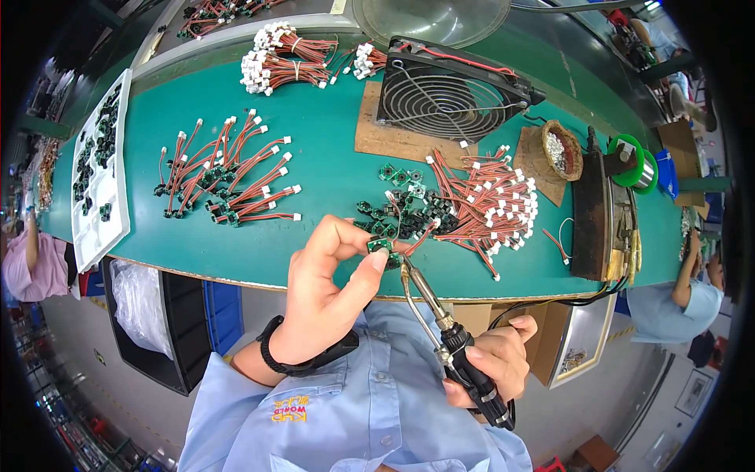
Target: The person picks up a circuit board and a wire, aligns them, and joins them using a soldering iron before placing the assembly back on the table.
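Observation:
My left hand [326,279] pinches a small green circuit board [381,245] between thumb and forefinger, just over the near edge of the green bench. In my right hand [501,358] is a soldering iron [460,340] with a black handle and a thin metal solder-feed tube beside its barrel. The iron's tip points up at the board and is at or very near it; contact is hard to make out. Right behind the board lies a heap of small black-and-green parts [429,214], next to a pile of red-and-black wires with white connectors [495,200].
Wired parts [224,177] lie spread at the left, beside a white foam tray [101,177] of small parts. A black fan [448,90] stands at the back, with tied wire bundles [287,59] to its left. A bowl [560,151] and green solder spool [634,164] are at the right.

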Motion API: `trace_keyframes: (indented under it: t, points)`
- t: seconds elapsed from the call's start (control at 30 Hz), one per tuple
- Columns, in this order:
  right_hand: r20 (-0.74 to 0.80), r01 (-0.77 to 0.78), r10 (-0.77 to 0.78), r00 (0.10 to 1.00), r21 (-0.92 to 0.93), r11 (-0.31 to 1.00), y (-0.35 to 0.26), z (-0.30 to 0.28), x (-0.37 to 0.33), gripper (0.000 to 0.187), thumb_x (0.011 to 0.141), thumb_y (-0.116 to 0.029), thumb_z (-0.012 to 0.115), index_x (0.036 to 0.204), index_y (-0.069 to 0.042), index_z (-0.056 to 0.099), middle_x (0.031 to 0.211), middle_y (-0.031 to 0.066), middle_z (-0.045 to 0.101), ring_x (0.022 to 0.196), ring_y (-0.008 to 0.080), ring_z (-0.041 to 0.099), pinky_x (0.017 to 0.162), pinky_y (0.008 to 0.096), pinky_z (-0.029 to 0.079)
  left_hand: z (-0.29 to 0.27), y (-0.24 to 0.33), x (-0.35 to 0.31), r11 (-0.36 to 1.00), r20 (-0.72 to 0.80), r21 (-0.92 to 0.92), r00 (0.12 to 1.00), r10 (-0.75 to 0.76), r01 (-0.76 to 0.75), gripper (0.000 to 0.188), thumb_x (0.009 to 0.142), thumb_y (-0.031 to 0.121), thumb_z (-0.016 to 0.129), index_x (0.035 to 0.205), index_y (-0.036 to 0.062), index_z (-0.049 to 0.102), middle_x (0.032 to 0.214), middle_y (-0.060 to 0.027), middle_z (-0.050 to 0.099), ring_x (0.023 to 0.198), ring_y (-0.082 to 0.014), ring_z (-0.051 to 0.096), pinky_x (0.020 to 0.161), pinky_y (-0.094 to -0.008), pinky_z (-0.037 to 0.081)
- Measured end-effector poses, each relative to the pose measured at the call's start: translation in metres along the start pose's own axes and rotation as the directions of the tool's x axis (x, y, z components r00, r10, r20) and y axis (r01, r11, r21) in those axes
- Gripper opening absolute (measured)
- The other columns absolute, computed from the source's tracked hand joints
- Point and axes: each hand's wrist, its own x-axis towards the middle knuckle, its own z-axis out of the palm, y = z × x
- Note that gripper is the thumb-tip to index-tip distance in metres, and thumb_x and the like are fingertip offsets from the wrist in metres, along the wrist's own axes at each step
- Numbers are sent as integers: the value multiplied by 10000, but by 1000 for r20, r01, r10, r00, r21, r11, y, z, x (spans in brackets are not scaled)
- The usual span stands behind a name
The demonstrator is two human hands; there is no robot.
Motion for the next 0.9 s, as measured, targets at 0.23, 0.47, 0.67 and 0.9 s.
trace_keyframes:
  t: [0.23, 0.47, 0.67, 0.9]
  points:
    - [-5, 19, -19, 1000, 0, 1000, 2, 1, -2, 376, 586, -314, 777, 899, -156, 640, 689, -30, 604, 595, 127, 537, 783, 359, 288, 2, 3, 0, 1000, -30, -2, 1000, 10, -10, 95, 846, 19, 557, 859, 2, 464, 828, -88, 665, 709, -76, 537, 651, -233, 435]
    - [40, 152, -150, 988, -55, 987, 8, -1, -4, 452, 651, -378, 715, 960, -80, 572, 618, 37, 554, 549, 166, 480, 782, 415, 293, -7, 6, 0, 932, 115, 326, 985, 131, -162, 95, 867, 36, 518, 908, 18, 434, 928, -133, 648, 864, -142, 568, 817, -283, 414]
    - [10, 41, -41, 999, -29, 999, 2, 0, -7, 364, 585, -319, 787, 887, -171, 647, 708, -39, 600, 634, 116, 541, 806, 349, 288, 5, 9, -3, 987, -58, 156, 997, 42, -33, 99, 820, 27, 565, 856, 28, 473, 871, -93, 683, 846, -149, 510, 831, -285, 352]
    - [13, 40, -40, 999, -22, 999, 2, -2, -10, 356, 590, -316, 785, 888, -176, 649, 715, -44, 599, 637, 112, 536, 811, 345, 289, -4, 7, -2, 964, 116, 232, 987, 108, -132, 101, 891, 54, 491, 940, 18, 411, 1010, -164, 583, 913, -209, 604, 834, -324, 441]
